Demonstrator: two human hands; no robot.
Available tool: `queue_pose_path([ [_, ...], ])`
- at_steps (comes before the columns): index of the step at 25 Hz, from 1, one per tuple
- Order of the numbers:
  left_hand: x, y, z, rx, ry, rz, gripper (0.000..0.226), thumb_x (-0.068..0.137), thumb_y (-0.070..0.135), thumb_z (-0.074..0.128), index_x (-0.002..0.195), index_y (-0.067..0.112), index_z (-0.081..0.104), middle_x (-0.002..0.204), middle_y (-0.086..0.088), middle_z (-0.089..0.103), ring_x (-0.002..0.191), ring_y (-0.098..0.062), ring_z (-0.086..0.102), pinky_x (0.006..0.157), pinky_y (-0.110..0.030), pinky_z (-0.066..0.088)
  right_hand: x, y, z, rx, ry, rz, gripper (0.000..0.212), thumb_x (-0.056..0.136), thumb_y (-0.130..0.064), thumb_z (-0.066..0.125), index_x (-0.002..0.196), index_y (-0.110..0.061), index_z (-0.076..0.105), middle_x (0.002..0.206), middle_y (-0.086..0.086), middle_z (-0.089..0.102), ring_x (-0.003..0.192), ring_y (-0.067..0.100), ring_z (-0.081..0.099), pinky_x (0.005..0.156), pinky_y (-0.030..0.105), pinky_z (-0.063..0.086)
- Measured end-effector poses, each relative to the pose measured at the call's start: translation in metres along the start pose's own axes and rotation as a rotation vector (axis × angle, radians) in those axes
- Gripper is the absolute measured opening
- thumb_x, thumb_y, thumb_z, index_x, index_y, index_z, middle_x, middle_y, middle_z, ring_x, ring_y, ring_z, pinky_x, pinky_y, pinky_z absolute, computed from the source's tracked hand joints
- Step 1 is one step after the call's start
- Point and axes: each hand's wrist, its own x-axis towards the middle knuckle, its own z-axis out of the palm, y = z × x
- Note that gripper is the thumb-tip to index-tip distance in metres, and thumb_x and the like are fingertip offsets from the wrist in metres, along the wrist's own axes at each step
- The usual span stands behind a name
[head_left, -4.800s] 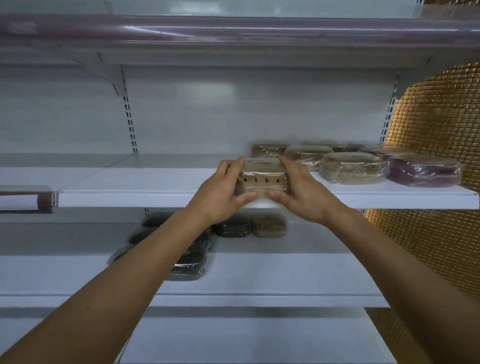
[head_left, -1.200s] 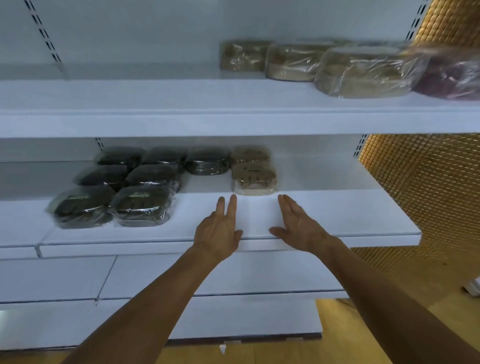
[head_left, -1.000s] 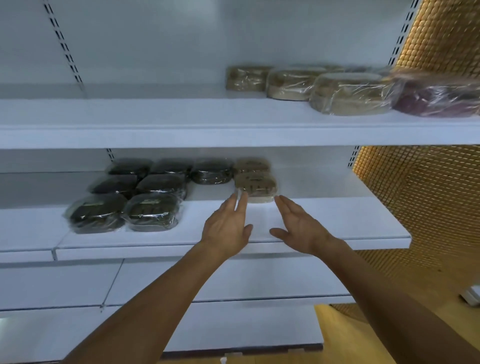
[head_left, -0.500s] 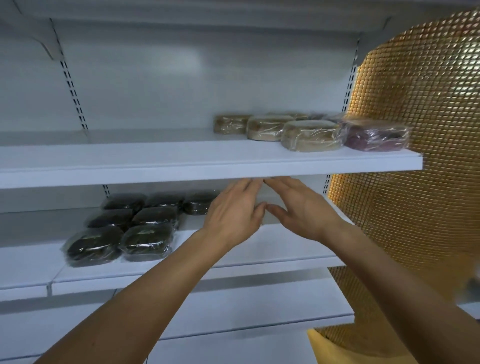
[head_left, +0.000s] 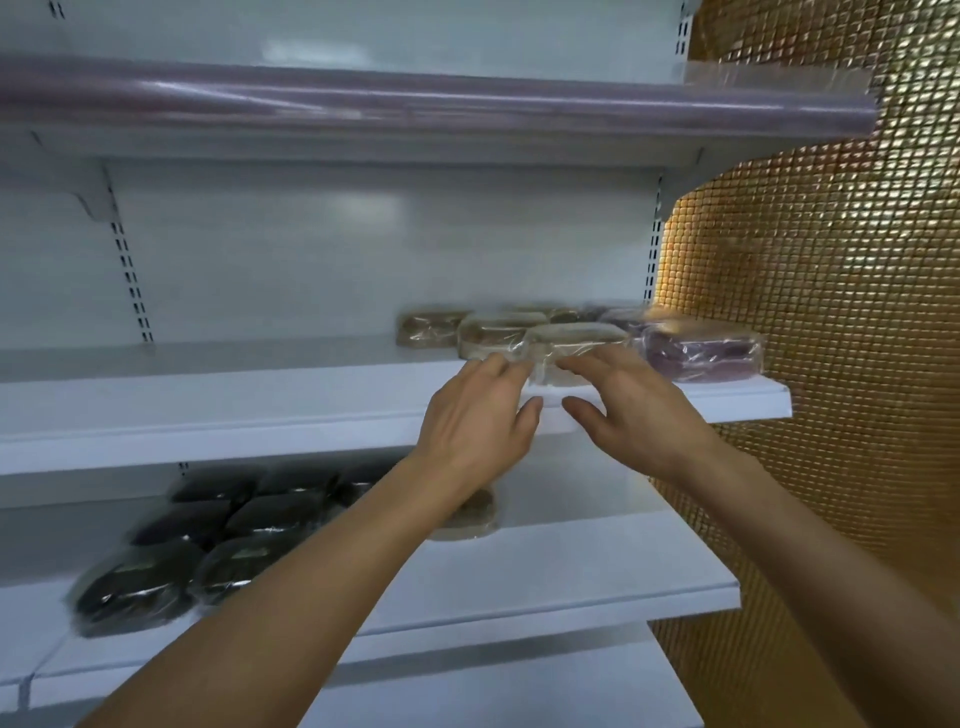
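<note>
Both hands are spread with fingers straight: the left hand (head_left: 475, 421) and right hand (head_left: 631, 410) flank the beige oval tray sealed in clear film (head_left: 576, 343). Blur hides whether the fingertips touch it. This tray sits at the front edge of the white middle shelf (head_left: 260, 410), just beside a purple film-wrapped pack (head_left: 706, 353). Expect a light, fairly stiff item under slippery, easily punctured film. Grip the two opposite sides at the rim and avoid pressing the top.

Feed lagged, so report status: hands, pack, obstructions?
Left hand, right hand open. Fingertips at front beige pack, no grip yet. Purple pack close beside it.
</note>
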Motion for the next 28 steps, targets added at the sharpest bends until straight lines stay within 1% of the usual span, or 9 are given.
queue_pose_path([
  [2,0.016,0.002,0.006,-0.010,0.018,0.012,0.048,0.100,0.040,0.047,0.144,0.024,0.045,0.131,0.001,0.053,0.118,-0.021,0.050,0.086,-0.035,0.046,0.005,0.014,-0.003,-0.012,0.007,-0.016,0.050,0.096,-0.034,0.057,0.144,-0.025,0.045,0.143,-0.003,0.046,0.134,0.018,0.038,0.103,0.037,0.043],
  [4,0.031,0.004,0.013,-0.017,0.020,-0.002,0.049,0.099,0.040,0.049,0.145,0.023,0.043,0.134,-0.001,0.050,0.121,-0.023,0.048,0.086,-0.037,0.048,0.009,0.028,-0.003,-0.025,0.000,-0.025,0.053,0.096,-0.034,0.057,0.146,-0.023,0.043,0.147,-0.001,0.042,0.137,0.018,0.033,0.106,0.037,0.039],
  [7,0.047,0.007,0.028,-0.030,-0.029,-0.056,0.060,0.098,0.043,0.051,0.151,0.025,0.032,0.144,-0.005,0.039,0.131,-0.025,0.040,0.091,-0.042,0.049,0.016,0.047,0.000,-0.013,-0.034,-0.014,0.060,0.096,-0.039,0.057,0.149,-0.023,0.036,0.155,0.002,0.031,0.142,0.022,0.022,0.111,0.039,0.031],
  [11,0.063,0.006,0.046,-0.089,-0.095,-0.125,0.070,0.097,0.048,0.051,0.155,0.031,0.017,0.151,-0.007,0.028,0.137,-0.028,0.034,0.093,-0.043,0.046,0.030,0.066,0.006,-0.013,-0.072,0.028,0.071,0.095,-0.051,0.052,0.154,-0.025,0.024,0.162,0.004,0.015,0.146,0.027,0.011,0.115,0.045,0.023],
  [16,0.071,-0.005,0.059,-0.128,-0.170,-0.167,0.073,0.095,0.057,0.049,0.155,0.042,0.010,0.160,-0.004,0.022,0.141,-0.030,0.034,0.105,-0.045,0.038,0.042,0.083,0.021,0.001,-0.163,0.084,0.077,0.093,-0.059,0.048,0.156,-0.028,0.015,0.163,0.006,0.009,0.147,0.029,0.004,0.115,0.048,0.020],
  [19,0.073,-0.007,0.060,-0.195,-0.149,-0.159,0.072,0.093,0.057,0.053,0.153,0.042,0.017,0.156,0.006,0.031,0.137,-0.022,0.039,0.104,-0.042,0.039,0.044,0.085,0.029,0.056,-0.142,0.115,0.080,0.091,-0.058,0.053,0.155,-0.028,0.017,0.161,0.006,0.013,0.144,0.032,0.011,0.113,0.047,0.025],
  [22,0.073,-0.007,0.059,-0.267,-0.125,-0.159,0.070,0.090,0.057,0.059,0.149,0.038,0.026,0.153,0.014,0.035,0.134,-0.014,0.043,0.102,-0.041,0.043,0.047,0.083,0.030,0.120,-0.120,0.145,0.086,0.086,-0.059,0.060,0.153,-0.022,0.021,0.155,0.005,0.018,0.138,0.035,0.022,0.108,0.048,0.032],
  [25,0.070,-0.009,0.058,-0.319,-0.140,-0.168,0.071,0.086,0.061,0.062,0.144,0.035,0.030,0.147,0.014,0.043,0.121,-0.013,0.052,0.097,-0.042,0.047,0.045,0.079,0.028,0.099,-0.100,0.148,0.088,0.083,-0.060,0.064,0.150,-0.017,0.026,0.148,0.007,0.021,0.135,0.033,0.024,0.107,0.047,0.034],
  [28,0.063,-0.013,0.052,-0.337,-0.146,-0.142,0.066,0.087,0.058,0.064,0.138,0.030,0.032,0.146,0.010,0.042,0.119,-0.013,0.053,0.097,-0.040,0.047,0.040,0.073,0.023,0.134,-0.091,0.152,0.088,0.079,-0.063,0.067,0.146,-0.021,0.030,0.148,0.006,0.022,0.139,0.029,0.021,0.108,0.045,0.034],
])
